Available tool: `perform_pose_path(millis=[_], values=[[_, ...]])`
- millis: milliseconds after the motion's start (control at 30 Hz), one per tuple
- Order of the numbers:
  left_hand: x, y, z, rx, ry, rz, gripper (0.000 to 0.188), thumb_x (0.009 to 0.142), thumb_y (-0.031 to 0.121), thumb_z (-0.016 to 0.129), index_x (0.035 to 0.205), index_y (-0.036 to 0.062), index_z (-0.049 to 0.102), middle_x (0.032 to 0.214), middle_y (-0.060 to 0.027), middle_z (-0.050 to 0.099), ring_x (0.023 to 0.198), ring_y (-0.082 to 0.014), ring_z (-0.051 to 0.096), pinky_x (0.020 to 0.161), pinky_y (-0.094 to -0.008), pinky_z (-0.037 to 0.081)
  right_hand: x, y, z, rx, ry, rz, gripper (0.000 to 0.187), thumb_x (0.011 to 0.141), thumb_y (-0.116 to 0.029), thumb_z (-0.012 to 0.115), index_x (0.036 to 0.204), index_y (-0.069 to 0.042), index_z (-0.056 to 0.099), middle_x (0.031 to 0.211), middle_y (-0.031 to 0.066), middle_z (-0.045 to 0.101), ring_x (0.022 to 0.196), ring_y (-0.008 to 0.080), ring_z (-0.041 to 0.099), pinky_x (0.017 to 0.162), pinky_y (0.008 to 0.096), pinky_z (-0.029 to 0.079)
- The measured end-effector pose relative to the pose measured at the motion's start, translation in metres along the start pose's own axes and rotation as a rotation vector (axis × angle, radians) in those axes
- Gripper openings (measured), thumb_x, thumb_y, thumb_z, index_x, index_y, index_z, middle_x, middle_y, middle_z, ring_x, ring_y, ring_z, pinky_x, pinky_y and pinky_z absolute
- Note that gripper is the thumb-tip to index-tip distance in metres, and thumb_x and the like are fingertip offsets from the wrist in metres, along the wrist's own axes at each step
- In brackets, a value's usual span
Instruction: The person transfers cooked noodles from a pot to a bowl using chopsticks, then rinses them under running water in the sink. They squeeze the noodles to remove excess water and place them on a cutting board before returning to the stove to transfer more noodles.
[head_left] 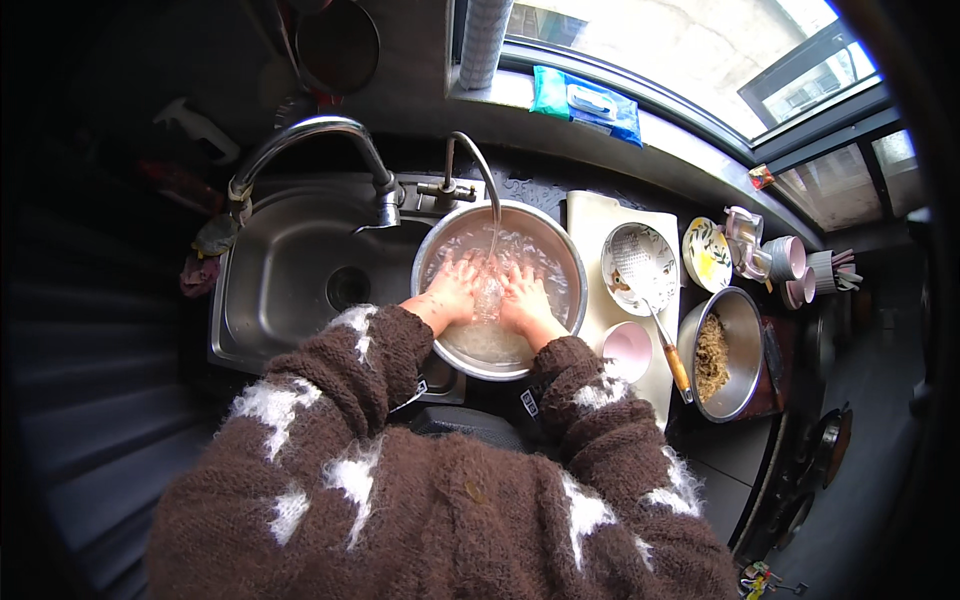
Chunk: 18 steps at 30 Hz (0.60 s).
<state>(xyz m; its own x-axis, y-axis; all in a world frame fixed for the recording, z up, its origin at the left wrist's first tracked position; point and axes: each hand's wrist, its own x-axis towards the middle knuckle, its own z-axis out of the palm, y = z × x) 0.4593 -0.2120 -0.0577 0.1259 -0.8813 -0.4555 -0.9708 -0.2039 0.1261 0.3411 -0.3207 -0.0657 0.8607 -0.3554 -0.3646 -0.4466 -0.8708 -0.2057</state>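
Observation:
A large metal basin (pixel 430 250) of water stands over the right end of the sink. From a thin curved faucet (pixel 493 190), water (pixel 492 240) pours into it between my hands. My left hand (pixel 453 293) dips in at the left side, fingers spread. Opposite it, my right hand (pixel 525 300) reaches in with its fingers stretched out. Neither hand shows anything in its grasp. Something pale lies in the near part of the water, too blurred by ripples to name. Both sleeves are pushed up above the wrists.
Left is a steel sink (pixel 290 270) under a bigger faucet (pixel 385 190). To the right, a white board (pixel 590 225) bears a skimmer (pixel 638 258) and a pink bowl (pixel 627 350); beyond it, a metal bowl (pixel 745 350) holds brown shredded food (pixel 711 360). Wipes (pixel 588 103) lie on the windowsill.

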Motion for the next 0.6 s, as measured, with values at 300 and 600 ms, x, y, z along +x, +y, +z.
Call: perform_pose_path(millis=[300,600], values=[[0.014,-0.010,0.002,-0.286,0.252,-0.099,0.040,0.080,0.012,0.052,0.120,0.0061,0.051,0.125,-0.0187,0.046,0.113,-0.0361,0.045,0.097,-0.0493,0.037,0.008,0.006,0.009,0.067,0.290,0.016,0.045,0.081,-0.012,0.051,0.126,-0.011,0.047,0.134,0.0178,0.041,0.123,0.0376,0.040,0.092,0.0532,0.040],[0.009,-0.003,0.011,-0.628,0.550,-0.296,0.061,0.073,0.007,0.059,0.131,0.0084,0.041,0.129,-0.0173,0.046,0.121,-0.0349,0.043,0.102,-0.0412,0.035,0.001,0.008,-0.005,1.830,0.061,0.316,0.034,0.079,-0.002,0.058,0.113,0.002,0.054,0.103,0.0123,0.061,0.086,0.0203,0.061,0.072,0.0313,0.051]])
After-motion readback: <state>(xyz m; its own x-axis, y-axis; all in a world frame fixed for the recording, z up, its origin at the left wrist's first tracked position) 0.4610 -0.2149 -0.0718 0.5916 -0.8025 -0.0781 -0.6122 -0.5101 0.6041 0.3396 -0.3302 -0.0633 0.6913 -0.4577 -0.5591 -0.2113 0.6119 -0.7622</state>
